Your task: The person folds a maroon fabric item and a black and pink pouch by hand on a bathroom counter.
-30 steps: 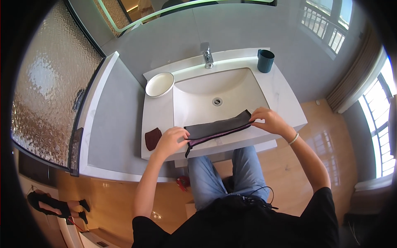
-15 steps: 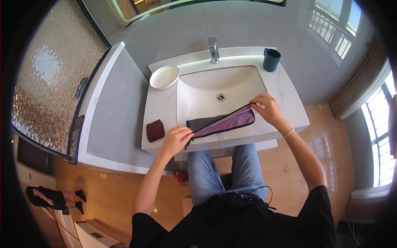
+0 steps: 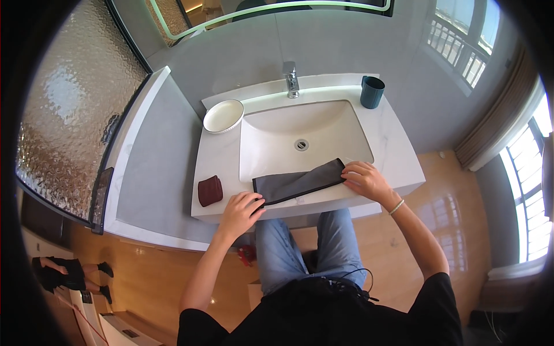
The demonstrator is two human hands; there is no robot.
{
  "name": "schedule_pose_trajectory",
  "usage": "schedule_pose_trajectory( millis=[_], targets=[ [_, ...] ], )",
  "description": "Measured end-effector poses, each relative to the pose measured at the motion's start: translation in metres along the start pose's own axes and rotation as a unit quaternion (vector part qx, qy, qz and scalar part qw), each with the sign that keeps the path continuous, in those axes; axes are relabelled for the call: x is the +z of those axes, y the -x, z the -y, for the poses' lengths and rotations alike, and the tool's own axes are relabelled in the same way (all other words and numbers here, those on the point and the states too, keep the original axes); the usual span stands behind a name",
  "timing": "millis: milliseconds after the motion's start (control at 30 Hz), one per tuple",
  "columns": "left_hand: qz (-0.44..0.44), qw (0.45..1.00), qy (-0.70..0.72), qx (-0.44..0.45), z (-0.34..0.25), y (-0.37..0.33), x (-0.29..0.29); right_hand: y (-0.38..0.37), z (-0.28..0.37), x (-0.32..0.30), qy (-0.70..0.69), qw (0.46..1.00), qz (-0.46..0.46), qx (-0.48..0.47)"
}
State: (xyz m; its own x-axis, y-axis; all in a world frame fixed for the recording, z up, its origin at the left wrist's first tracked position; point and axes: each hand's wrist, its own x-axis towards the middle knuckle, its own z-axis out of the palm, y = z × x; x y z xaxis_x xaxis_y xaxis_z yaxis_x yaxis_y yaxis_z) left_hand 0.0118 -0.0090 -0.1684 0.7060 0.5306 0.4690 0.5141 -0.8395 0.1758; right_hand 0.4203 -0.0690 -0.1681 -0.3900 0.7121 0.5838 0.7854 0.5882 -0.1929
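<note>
A grey cloth (image 3: 297, 183) with black edging lies folded into a long strip along the sink's front rim, its right part rising to a point over the basin. My left hand (image 3: 239, 214) has its fingers closed at the cloth's lower left corner. At the opposite end, my right hand (image 3: 369, 181) pinches the right edge, thumb and fingers close together. The cloth's purple side is hidden now. Left of my left hand, a folded dark red cloth (image 3: 210, 191) rests on the white countertop (image 3: 398, 158).
Behind the cloth is the white sink basin (image 3: 288, 124) with a chrome faucet (image 3: 291, 81). A white oval bowl (image 3: 223, 116) stands at the back left, a dark teal mug (image 3: 372, 92) at the back right. A half wall (image 3: 156, 150) borders the counter's left. Another person (image 3: 66, 274) is at the far lower left.
My right hand has brought the cloth's raised purple-sided flap down toward me, so only grey shows. My left hand stays at the left corner. The view has shifted slightly.
</note>
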Motion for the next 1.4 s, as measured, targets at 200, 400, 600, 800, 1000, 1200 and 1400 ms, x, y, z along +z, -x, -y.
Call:
schedule_pose_trajectory(
  millis=[200,400,600,800,1000,1200,1400],
  targets=[
    [0.024,0.999,0.033,-0.002,0.001,-0.005,-0.003,-0.007,-0.010,0.004,0.060,0.996,0.023,-0.058],
    [0.007,0.993,-0.070,0.090,-0.003,0.013,0.004,-0.006,0.014,-0.006,0.011,1.000,-0.014,-0.005],
    [-0.069,0.938,0.296,-0.166,-0.008,0.009,-0.021,0.000,0.052,-0.042,-0.121,0.984,0.012,0.129],
    [0.013,0.820,0.483,-0.305,-0.006,-0.012,-0.050,-0.009,0.040,-0.076,-0.320,0.921,0.119,0.186],
    [0.099,0.931,0.248,-0.249,0.022,-0.024,0.015,-0.007,0.006,-0.007,-0.107,0.919,0.170,0.338],
    [0.057,0.931,0.227,-0.281,0.019,-0.046,0.036,-0.012,0.006,0.014,-0.012,0.946,0.067,0.318],
    [-0.002,0.941,0.099,-0.323,0.014,-0.048,0.054,-0.002,0.011,0.031,0.091,0.958,0.039,0.268]
  ],
)
